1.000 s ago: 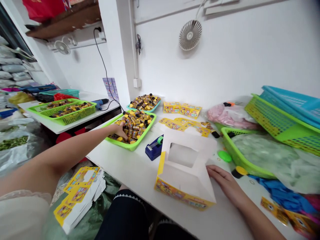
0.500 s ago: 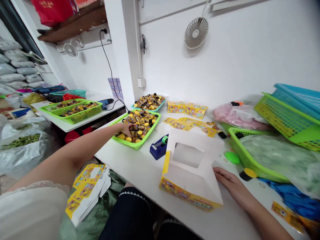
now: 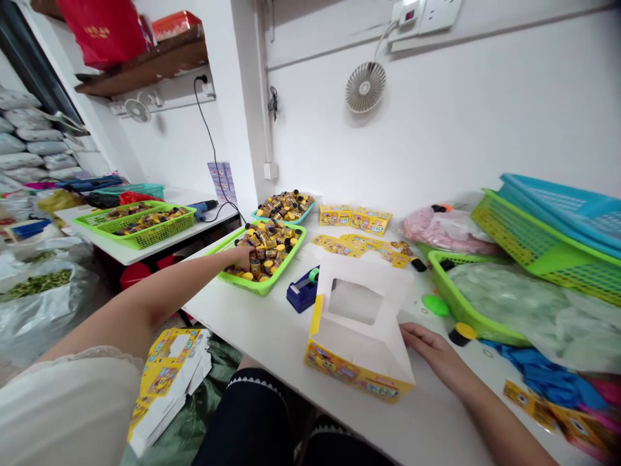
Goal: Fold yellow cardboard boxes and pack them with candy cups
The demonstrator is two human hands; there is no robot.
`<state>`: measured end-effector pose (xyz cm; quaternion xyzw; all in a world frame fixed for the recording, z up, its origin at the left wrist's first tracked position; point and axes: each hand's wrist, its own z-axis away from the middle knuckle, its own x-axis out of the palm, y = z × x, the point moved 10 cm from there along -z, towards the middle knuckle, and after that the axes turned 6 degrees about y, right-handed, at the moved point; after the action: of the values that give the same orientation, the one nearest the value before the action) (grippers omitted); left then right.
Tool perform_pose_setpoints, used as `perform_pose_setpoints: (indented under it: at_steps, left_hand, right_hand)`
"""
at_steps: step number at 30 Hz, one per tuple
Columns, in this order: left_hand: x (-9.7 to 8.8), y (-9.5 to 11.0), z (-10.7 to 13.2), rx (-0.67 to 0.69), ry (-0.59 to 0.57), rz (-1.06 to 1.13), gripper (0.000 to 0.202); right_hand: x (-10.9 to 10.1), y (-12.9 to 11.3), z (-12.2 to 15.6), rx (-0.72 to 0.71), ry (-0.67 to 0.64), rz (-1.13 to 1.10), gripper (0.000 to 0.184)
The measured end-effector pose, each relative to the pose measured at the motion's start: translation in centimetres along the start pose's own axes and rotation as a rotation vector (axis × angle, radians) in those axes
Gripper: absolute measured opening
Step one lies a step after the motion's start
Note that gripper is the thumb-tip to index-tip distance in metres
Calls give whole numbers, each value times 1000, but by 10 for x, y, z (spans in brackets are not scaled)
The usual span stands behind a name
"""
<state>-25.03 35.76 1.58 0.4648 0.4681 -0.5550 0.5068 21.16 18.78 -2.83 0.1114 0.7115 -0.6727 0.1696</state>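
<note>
I'm looking down on the white table (image 3: 272, 330), wide and cluttered. Far right, a stack of tilted baskets (image 3: 548, 233), blue over green, and below them a green basket of clear bags (image 3: 509, 298). Front and centre sits the open yellow carton (image 3: 359, 336), white inside, window flap standing up, its printed wall facing me. My right hand (image 3: 434, 356) lies flat on the table, fingers spread and relaxed, fingertips touching the carton's right edge, gripping nothing.

My left arm runs out long across the table's left corner. The left hand (image 3: 242, 255) is down in the green tray (image 3: 264, 285), which sits at the far left of the table, just beyond the blue tape dispenser (image 3: 301, 292). The tray is heaped with small bottles (image 3: 272, 246), dark-labelled with yellow and black caps. My fingers are curled into the near-left side of the heap; whether they've closed on a bottle, I can't tell from here.

Behind it, a smaller teal tray (image 3: 284, 206) of the same bottles against the wall. Beside that, two small yellow boxes (image 3: 354, 217), then flat yellow cards (image 3: 361, 247) scattered in front of them. A green lid (image 3: 435, 304) lies near the carton's flap. Down on the floor by my knee, a stack of flat cartons (image 3: 167, 375).
</note>
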Motion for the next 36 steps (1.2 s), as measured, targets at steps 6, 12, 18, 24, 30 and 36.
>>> perform_pose_setpoints:
  at_steps: [6, 12, 18, 24, 30, 36]
  left_hand:
    - [0, -9, 1, 7, -8, -19, 43]
    - [10, -11, -9, 35, -68, -29, 41]
    - [11, -7, -10, 63, -38, -46, 41]
    - [6, -13, -5, 68, -4, -43, 41]
    - [8, -17, -10, 79, -52, -43, 40]
    - [18, -18, -23, 58, -110, -30, 39]
  right_hand:
    - [-1, 1, 2, 1, 1, -16, 37]
    - [-2, 8, -2, 6, -8, 8, 42]
    - [1, 9, -3, -1, -20, 1, 48]
    - [-1, 13, -3, -3, -15, -5, 44]
    - [-4, 20, -4, 11, -18, 2, 45]
    - [1, 15, -4, 9, -46, -7, 48]
